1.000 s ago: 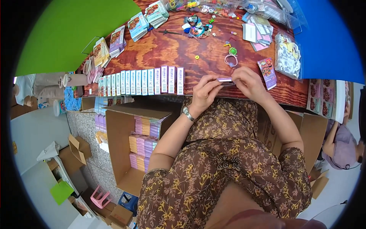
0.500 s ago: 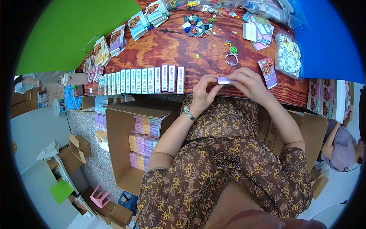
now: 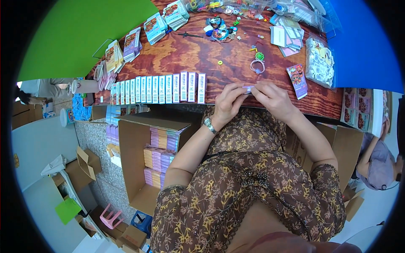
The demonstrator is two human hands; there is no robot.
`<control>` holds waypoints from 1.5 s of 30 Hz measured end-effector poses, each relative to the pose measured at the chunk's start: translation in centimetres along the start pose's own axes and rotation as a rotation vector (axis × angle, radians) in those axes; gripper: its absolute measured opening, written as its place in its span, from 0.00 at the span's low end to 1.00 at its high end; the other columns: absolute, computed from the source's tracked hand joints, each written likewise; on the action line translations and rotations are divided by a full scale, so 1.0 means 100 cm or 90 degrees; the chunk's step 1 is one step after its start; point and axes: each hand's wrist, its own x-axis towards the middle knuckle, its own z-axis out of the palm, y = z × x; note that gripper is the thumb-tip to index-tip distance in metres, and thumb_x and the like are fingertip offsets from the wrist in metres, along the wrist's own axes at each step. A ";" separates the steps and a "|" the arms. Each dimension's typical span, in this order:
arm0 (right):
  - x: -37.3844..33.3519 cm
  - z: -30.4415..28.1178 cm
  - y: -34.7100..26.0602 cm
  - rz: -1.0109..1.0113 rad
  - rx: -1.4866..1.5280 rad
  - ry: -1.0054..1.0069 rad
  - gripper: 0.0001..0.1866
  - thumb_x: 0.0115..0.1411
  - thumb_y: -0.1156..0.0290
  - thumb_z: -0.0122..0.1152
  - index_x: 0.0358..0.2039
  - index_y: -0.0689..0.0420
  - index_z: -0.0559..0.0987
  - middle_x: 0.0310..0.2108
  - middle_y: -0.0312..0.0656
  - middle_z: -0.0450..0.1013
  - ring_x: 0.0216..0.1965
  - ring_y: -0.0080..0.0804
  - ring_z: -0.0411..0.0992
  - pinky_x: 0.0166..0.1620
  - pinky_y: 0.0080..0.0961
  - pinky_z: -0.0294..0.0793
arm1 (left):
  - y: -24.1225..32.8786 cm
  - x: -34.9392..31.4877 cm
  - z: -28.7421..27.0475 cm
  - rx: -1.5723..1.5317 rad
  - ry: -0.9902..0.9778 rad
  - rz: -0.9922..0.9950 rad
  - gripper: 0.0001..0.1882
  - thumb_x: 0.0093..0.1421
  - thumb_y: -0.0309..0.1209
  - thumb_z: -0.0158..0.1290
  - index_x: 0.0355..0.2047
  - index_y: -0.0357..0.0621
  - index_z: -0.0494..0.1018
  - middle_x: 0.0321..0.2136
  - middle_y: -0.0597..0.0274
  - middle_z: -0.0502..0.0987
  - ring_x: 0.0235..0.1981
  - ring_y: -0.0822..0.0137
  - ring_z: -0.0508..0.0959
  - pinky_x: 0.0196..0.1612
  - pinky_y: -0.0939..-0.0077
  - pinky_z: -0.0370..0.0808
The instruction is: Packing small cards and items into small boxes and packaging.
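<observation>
At the table's near edge, a small purple-and-white carton point(image 3: 248, 89) is pinched at its end between my two hands; most of it is hidden by fingers. My left hand point(image 3: 228, 103), with a watch on the wrist, grips its left side. Curled over the right side is my right hand point(image 3: 276, 100). A row of similar slim cartons point(image 3: 168, 88) stands upright to the left. To the right of my right hand lies a flat purple printed carton point(image 3: 297, 81). Beyond my hands sits a pale bead bracelet point(image 3: 257, 65) with a green flower charm point(image 3: 259, 56).
Stacks of printed cards or flat cartons point(image 3: 155, 27) line the table's far left. Mixed beads and trinkets point(image 3: 219, 30) lie at the back. A clear bag of white pieces point(image 3: 319, 61) is at right. Below stands an open cardboard box point(image 3: 135, 168) with packed cartons. Another person point(image 3: 375, 164) is at right.
My fingers have closed in over the carton's end, and less of its purple face shows. The right hand has shifted slightly. The view has moved a little.
</observation>
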 end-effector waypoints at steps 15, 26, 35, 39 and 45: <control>-0.028 0.008 -0.003 -0.054 0.046 0.020 0.17 0.54 0.80 0.62 0.46 0.65 0.80 0.51 0.51 0.76 0.55 0.51 0.75 0.57 0.42 0.79 | -0.006 -0.009 -0.002 0.139 -0.055 0.143 0.15 0.52 0.19 0.60 0.42 0.40 0.78 0.47 0.46 0.78 0.44 0.49 0.83 0.43 0.62 0.84; -0.017 -0.010 0.016 0.181 0.202 0.055 0.21 0.58 0.84 0.64 0.53 0.60 0.77 0.53 0.50 0.75 0.54 0.47 0.75 0.56 0.36 0.75 | 0.015 0.028 -0.018 0.242 -0.081 -0.017 0.13 0.59 0.24 0.57 0.42 0.37 0.69 0.46 0.45 0.73 0.41 0.45 0.78 0.41 0.55 0.79; -0.083 -0.038 0.081 0.462 -0.088 -0.071 0.30 0.61 0.64 0.67 0.63 0.54 0.70 0.57 0.54 0.70 0.58 0.55 0.69 0.56 0.41 0.74 | 0.004 0.041 -0.070 0.649 -0.297 -0.001 0.13 0.55 0.26 0.54 0.42 0.41 0.73 0.49 0.52 0.75 0.51 0.46 0.73 0.49 0.52 0.73; -0.085 -0.034 0.063 0.525 -0.168 -0.207 0.43 0.57 0.57 0.71 0.70 0.43 0.62 0.62 0.53 0.65 0.59 0.55 0.67 0.54 0.48 0.75 | -0.008 0.034 -0.071 0.695 -0.279 0.062 0.08 0.58 0.28 0.52 0.37 0.43 0.76 0.52 0.52 0.75 0.53 0.43 0.71 0.57 0.43 0.64; -0.107 -0.023 0.069 0.549 -0.169 -0.235 0.39 0.57 0.65 0.69 0.69 0.43 0.63 0.62 0.52 0.65 0.56 0.54 0.70 0.52 0.47 0.76 | -0.004 0.033 -0.070 0.693 -0.262 0.064 0.15 0.61 0.33 0.56 0.48 0.46 0.76 0.54 0.55 0.75 0.57 0.45 0.69 0.59 0.47 0.65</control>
